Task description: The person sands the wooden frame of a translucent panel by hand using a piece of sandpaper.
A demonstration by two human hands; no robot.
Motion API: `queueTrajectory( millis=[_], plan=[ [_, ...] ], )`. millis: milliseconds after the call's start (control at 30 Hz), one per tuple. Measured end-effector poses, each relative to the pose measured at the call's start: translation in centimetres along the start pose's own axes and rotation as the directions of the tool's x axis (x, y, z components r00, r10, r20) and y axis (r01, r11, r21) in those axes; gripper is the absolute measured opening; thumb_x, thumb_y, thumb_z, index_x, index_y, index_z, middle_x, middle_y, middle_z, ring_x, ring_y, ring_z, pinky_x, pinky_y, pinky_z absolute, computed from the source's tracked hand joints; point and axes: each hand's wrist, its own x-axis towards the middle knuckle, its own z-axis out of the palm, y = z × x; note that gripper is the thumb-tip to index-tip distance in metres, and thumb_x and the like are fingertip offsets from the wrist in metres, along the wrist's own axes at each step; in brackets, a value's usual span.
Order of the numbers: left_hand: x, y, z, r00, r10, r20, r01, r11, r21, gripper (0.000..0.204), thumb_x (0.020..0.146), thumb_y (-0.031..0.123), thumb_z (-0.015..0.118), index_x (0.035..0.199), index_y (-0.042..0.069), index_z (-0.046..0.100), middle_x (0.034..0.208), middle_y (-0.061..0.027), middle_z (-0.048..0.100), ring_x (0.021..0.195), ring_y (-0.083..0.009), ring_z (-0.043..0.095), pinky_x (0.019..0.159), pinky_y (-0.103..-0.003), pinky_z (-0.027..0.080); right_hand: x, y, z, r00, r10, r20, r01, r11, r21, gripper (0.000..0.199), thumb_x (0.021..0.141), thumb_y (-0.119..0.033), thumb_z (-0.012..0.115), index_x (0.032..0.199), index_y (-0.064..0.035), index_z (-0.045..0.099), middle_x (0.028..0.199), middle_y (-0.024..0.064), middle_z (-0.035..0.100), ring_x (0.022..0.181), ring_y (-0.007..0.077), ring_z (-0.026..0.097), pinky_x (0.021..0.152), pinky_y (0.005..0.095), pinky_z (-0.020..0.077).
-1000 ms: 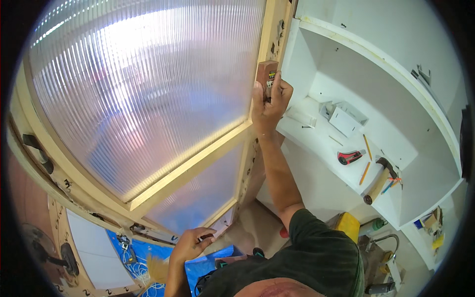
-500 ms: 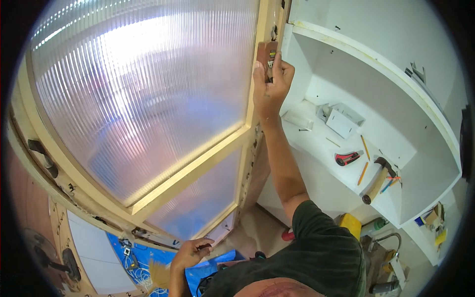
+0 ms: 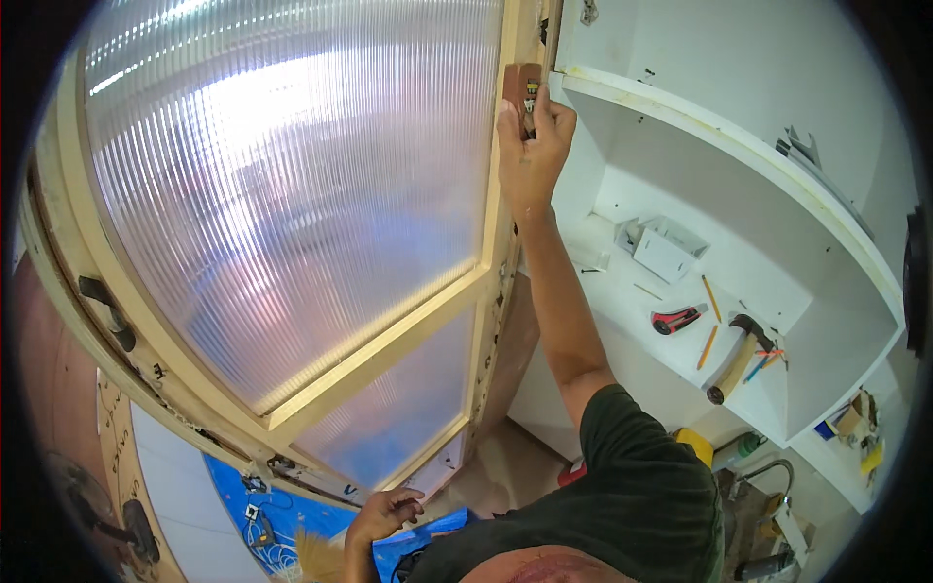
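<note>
My right hand (image 3: 539,146) is raised, its fingers closed around a reddish-brown piece of sandpaper (image 3: 522,82) with print on its back. The sandpaper lies against the upright edge of a pale wooden door frame (image 3: 496,199). That frame surrounds a ribbed translucent panel (image 3: 301,185), with a smaller panel (image 3: 389,398) below its crossbar. Low down beside the bottom of the frame, my left hand (image 3: 384,515) hangs with loosely bent fingers, and I see nothing held in it.
White shelving (image 3: 719,131) stands at the right. On its lower shelf lie a hammer (image 3: 736,360), a red utility knife (image 3: 677,320), pencils and a white box (image 3: 669,251). A blue sheet (image 3: 292,530) with cables covers the floor at lower left, beside straw-coloured bristles (image 3: 318,556).
My right hand has slid slightly up the frame edge with the sandpaper. My left hand has dropped a little, and the view has shifted slightly.
</note>
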Motion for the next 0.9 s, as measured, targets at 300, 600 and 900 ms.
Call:
queueTrajectory(
  millis=[300, 600, 900],
  plan=[
    [-0.2, -3.2, -0.5, 0.998, -0.063, -0.020, 0.063, 0.998, -0.024, 0.035, 0.098, 0.013, 0.065, 0.132, 0.005, 0.066, 0.099, -0.0076, 0.076, 0.080, -0.0143, 0.070, 0.063, -0.029, 0.054, 6.1, 0.4, 1.9, 0.998, -0.050, -0.041, 0.049, 0.998, -0.029, 0.057, 0.094, -0.019, 0.076, 0.139, 0.0105, 0.057, 0.111, 0.0108, 0.050, 0.093, 0.0169, 0.056, 0.079, 0.0294, 0.0512],
    [1.6, -7.6, -0.9, 0.999, -0.025, 0.040, 0.032, 0.978, -0.205, 0.033, 0.099, 0.012, 0.063, 0.131, 0.006, 0.065, 0.102, -0.0065, 0.076, 0.081, -0.0143, 0.071, 0.065, -0.030, 0.055, 9.9, -0.9, 2.6, 0.998, 0.052, 0.019, -0.054, 0.997, 0.062, 0.064, 0.093, -0.026, 0.073, 0.140, 0.0126, 0.055, 0.114, 0.0161, 0.049, 0.103, 0.0276, 0.055, 0.087, 0.0368, 0.0495],
    [1.0, -6.6, -0.7, 0.992, -0.118, 0.034, 0.123, 0.976, -0.181, 0.034, 0.099, 0.012, 0.063, 0.131, 0.002, 0.064, 0.102, -0.0095, 0.075, 0.085, -0.0191, 0.072, 0.072, -0.034, 0.057, 15.4, -0.4, 4.1, 0.996, -0.080, -0.040, 0.075, 0.990, -0.117, 0.064, 0.092, -0.031, 0.074, 0.136, 0.0132, 0.058, 0.112, 0.0181, 0.051, 0.099, 0.0284, 0.058, 0.087, 0.0371, 0.0506]
  ],
)
